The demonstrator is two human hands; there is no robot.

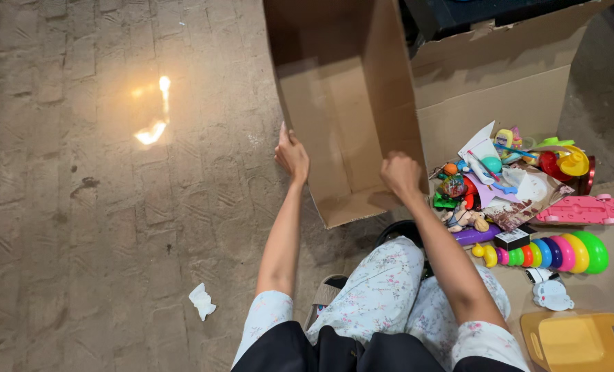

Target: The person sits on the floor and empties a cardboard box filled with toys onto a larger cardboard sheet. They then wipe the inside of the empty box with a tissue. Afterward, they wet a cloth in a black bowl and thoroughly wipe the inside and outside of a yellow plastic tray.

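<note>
An open brown cardboard box [341, 103] stands tilted on the paved floor in front of me, its inside bare. My left hand [291, 155] presses against the box's left outer wall, fingers closed around its edge. My right hand [401, 173] grips the lower right edge of the box. Both forearms reach forward over my knees in flowered trousers [383, 293].
To the right lies a pile of toys [500, 182] on flattened cardboard [486, 89]: a pink plastic piece [582, 210], a rainbow ring stacker [555, 253], a yellow tub [582, 341]. A crumpled white paper [202, 301] lies on the floor at left. A light glare [152, 131] shines on the pavement.
</note>
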